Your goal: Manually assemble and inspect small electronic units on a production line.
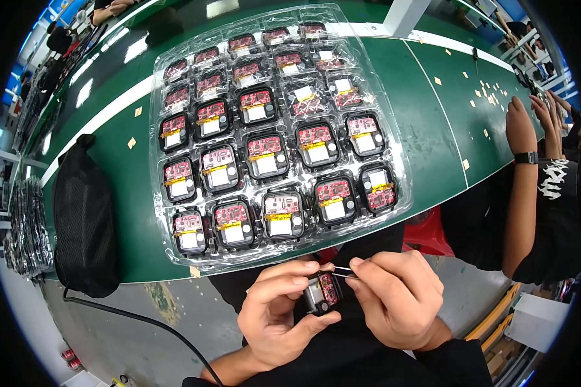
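Observation:
Close to my body, in front of the table's edge, my left hand (281, 313) grips a small black smartwatch case (323, 293) by its sides. A red circuit board and a silvery part show inside the case. My right hand (397, 293) pinches a pair of thin metal tweezers (343, 271), and their tips reach the upper edge of the case. Whether the tips hold anything is too small to tell. Beyond my hands, a clear plastic tray (403, 193) carries rows of similar open cases with red boards, white batteries and yellow tape.
The tray lies on a green table (426, 122). At the left stands a black mesh bag (84, 219), with a black cable (148, 322) running down from that side. To the right sits a co-worker (523, 213). Small tan pieces (490, 95) are scattered on the table.

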The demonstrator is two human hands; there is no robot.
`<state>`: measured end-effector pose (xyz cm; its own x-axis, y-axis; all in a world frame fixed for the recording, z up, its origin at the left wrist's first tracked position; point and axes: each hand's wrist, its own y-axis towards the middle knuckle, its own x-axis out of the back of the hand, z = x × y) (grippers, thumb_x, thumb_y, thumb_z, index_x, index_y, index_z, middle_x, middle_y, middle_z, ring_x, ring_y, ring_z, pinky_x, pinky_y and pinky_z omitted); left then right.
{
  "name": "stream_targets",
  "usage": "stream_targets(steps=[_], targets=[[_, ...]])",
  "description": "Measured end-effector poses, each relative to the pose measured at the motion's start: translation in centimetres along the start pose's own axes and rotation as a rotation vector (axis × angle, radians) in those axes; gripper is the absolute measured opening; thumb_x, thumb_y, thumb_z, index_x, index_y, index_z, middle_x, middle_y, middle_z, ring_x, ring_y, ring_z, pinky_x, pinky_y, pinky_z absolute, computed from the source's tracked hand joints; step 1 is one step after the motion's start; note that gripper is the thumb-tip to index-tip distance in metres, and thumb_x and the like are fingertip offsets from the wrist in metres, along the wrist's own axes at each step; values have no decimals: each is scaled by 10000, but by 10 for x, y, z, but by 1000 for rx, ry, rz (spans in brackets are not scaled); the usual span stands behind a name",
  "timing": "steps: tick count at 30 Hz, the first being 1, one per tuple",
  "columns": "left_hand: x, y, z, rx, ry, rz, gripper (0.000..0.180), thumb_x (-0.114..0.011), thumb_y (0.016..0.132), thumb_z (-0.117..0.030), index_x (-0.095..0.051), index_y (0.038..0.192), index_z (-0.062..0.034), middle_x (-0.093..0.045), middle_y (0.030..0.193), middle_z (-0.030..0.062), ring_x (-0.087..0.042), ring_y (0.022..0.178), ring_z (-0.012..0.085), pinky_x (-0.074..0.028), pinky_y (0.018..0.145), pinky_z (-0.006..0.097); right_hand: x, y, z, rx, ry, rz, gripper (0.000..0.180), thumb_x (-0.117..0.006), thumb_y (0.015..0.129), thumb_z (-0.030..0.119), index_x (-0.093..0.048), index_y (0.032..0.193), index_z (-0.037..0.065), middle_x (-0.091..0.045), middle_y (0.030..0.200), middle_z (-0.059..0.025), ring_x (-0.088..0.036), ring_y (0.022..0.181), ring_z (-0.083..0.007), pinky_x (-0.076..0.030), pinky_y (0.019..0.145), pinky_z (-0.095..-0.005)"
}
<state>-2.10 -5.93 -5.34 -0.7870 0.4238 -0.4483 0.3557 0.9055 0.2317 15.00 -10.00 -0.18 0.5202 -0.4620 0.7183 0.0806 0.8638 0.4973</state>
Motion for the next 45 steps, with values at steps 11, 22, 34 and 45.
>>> stream_targets(steps=[11, 22, 34, 45], targets=[[3, 0, 1, -21, 138, 53, 531, -854, 792, 64, -581, 1246, 38, -575, 1321, 252, -652, 1229, 348, -584, 1045, 441, -1, -2, 0, 41, 13, 53, 316, -829, 668, 23, -780, 979, 47, -673, 871, -40, -592, 629, -171, -490, 535, -280], [4, 0, 0, -52, 239, 40, 502, -884, 775, 21, -618, 1200, 32, -608, 1300, 250, -677, 1187, 342, -587, 1020, 430, 0, -4, 0, 25, -2, 61, 317, -818, 667, 13, -776, 980, 39, -668, 872, -47, -596, 625, -178, -495, 538, -291], [8, -2, -3, 62, 24, 28, 608, -824, 814, 89, -501, 1325, 36, -534, 1383, 276, -636, 1244, 368, -568, 1043, 452, -5, -4, -5, 14, -63, -9, 309, -809, 678, 16, -773, 984, 34, -670, 874, -45, -604, 647, -179, -485, 539, -279], [11, 1, -5, 147, -118, 67, 637, -800, 853, 84, -447, 1382, 40, -517, 1432, 304, -585, 1310, 312, -520, 1063, 398, -6, -1, -10, 211, -119, -13, 368, -848, 665, 5, -792, 1023, 71, -679, 922, -17, -596, 689, -146, -448, 577, -258]])
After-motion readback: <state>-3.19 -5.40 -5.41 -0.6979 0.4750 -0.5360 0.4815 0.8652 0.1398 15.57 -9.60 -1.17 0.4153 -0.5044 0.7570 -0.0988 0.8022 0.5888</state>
